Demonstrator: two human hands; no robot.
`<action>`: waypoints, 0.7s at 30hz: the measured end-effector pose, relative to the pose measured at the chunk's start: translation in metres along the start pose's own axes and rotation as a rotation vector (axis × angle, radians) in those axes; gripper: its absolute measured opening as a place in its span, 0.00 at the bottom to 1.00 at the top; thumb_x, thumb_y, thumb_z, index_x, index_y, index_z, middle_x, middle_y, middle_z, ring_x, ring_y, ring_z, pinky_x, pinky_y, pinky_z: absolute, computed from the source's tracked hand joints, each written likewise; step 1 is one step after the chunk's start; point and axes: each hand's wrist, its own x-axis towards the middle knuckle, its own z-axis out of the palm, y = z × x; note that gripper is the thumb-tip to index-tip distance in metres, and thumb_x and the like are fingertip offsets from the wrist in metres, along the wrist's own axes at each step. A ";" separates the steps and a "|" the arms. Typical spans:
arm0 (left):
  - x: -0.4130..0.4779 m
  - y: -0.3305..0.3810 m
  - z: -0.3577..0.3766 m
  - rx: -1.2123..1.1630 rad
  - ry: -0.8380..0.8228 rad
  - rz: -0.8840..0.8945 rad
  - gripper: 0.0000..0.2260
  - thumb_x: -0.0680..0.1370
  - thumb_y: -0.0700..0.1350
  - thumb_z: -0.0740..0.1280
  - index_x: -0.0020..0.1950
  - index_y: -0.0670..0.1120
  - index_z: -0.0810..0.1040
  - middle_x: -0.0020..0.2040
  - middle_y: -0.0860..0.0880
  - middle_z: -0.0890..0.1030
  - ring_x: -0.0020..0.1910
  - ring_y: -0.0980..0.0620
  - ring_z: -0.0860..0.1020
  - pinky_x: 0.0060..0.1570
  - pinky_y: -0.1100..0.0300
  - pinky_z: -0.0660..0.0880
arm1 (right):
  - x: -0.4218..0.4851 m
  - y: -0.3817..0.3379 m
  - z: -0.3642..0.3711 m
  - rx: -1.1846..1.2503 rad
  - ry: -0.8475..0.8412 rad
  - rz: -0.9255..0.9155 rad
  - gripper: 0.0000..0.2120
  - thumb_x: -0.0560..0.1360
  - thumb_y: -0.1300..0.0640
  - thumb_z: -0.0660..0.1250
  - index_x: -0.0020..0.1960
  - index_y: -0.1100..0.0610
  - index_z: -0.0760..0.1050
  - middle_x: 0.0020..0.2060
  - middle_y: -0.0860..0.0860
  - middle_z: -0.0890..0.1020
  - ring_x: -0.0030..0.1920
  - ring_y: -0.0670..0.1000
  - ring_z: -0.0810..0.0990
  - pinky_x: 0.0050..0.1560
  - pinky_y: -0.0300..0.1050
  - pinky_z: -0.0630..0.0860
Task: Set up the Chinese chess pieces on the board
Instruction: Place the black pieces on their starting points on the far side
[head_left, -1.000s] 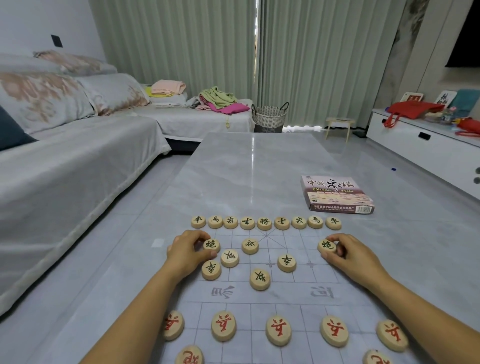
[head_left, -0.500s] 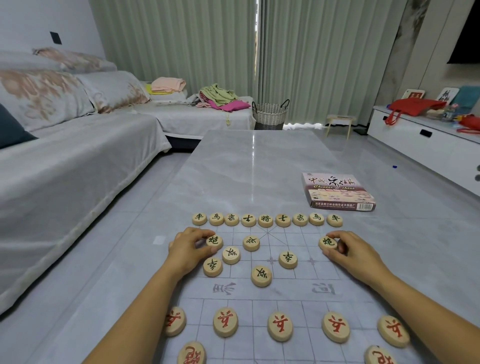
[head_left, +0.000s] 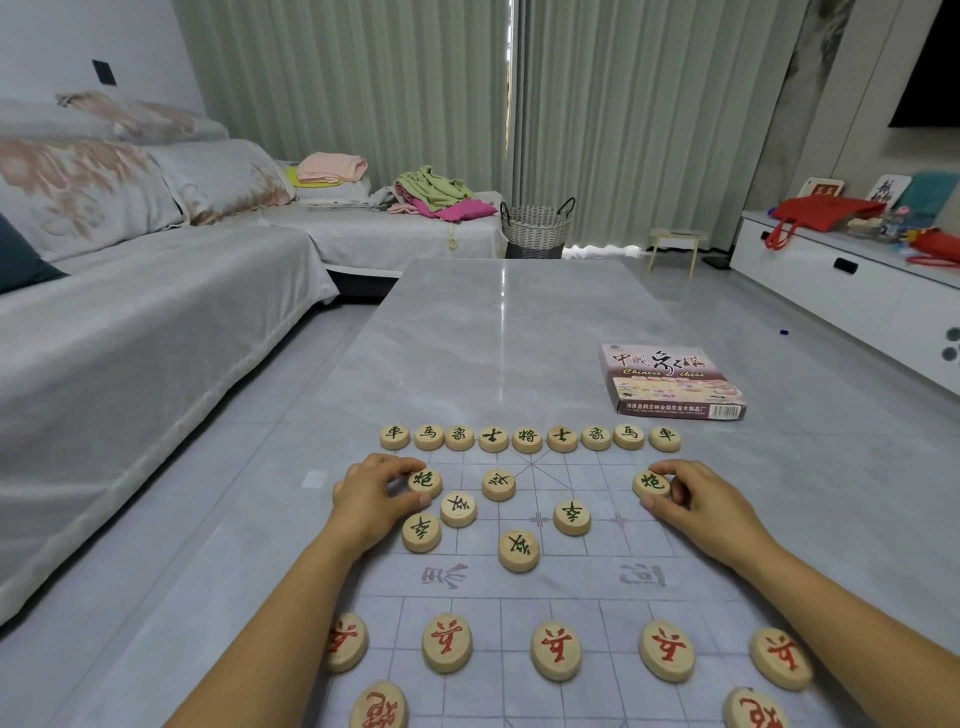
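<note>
Pieces with red lettering lie nearest: two red cannons (head_left: 379, 706) at the bottom edge of view, one left, one right, both partly cut off. Next the red soldier row (head_left: 556, 649), five discs spaced across the board (head_left: 545, 577), a translucent gridded sheet flat on the grey marble counter (head_left: 493, 322). Past the river strip with its two grey characters, five black soldiers (head_left: 518, 550) lie loose and unaligned on the far half, three bunched left of centre, two more toward the middle.

Left hand (head_left: 371, 493): fingers curled, thumb and fingertips pinching the left black cannon (head_left: 424, 480); disc flat on the board, just beside the closest loose soldier. Right hand (head_left: 696, 499): same pose, pinching the right black cannon (head_left: 651, 483), flat on the board near the grid's right side. Forearms come in from the bottom corners.

Beyond the hands, black back row (head_left: 527, 437): nine discs side by side along the far board edge. Further back on the right, chess box (head_left: 672, 382) flat on the counter, apart from the board.

Off the counter: sofa (head_left: 130, 338) with grey cover at left, folded clothes (head_left: 431, 195) on its far section, woven basket (head_left: 537, 228) on the floor by green curtains (head_left: 363, 78), white cabinet (head_left: 841, 291) at right with a red bag (head_left: 826, 210) on top.
</note>
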 end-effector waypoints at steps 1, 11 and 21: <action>0.000 0.000 0.000 0.001 0.007 0.000 0.17 0.71 0.49 0.72 0.59 0.55 0.77 0.61 0.50 0.74 0.63 0.48 0.68 0.66 0.49 0.64 | 0.000 0.000 0.000 0.000 -0.001 0.000 0.18 0.71 0.48 0.69 0.59 0.50 0.74 0.42 0.47 0.75 0.41 0.46 0.74 0.36 0.36 0.66; 0.000 0.001 0.000 -0.009 0.017 -0.005 0.17 0.69 0.49 0.74 0.57 0.54 0.77 0.59 0.51 0.75 0.60 0.50 0.72 0.63 0.47 0.68 | -0.001 -0.003 -0.002 -0.009 -0.014 0.016 0.19 0.71 0.47 0.69 0.60 0.50 0.73 0.44 0.48 0.76 0.41 0.46 0.74 0.36 0.37 0.66; -0.001 -0.004 -0.013 -0.330 -0.114 -0.078 0.20 0.70 0.42 0.73 0.60 0.47 0.74 0.57 0.48 0.76 0.60 0.49 0.73 0.64 0.56 0.69 | -0.005 -0.006 -0.006 0.266 -0.041 0.083 0.20 0.72 0.49 0.69 0.60 0.49 0.68 0.38 0.50 0.74 0.40 0.48 0.74 0.40 0.40 0.69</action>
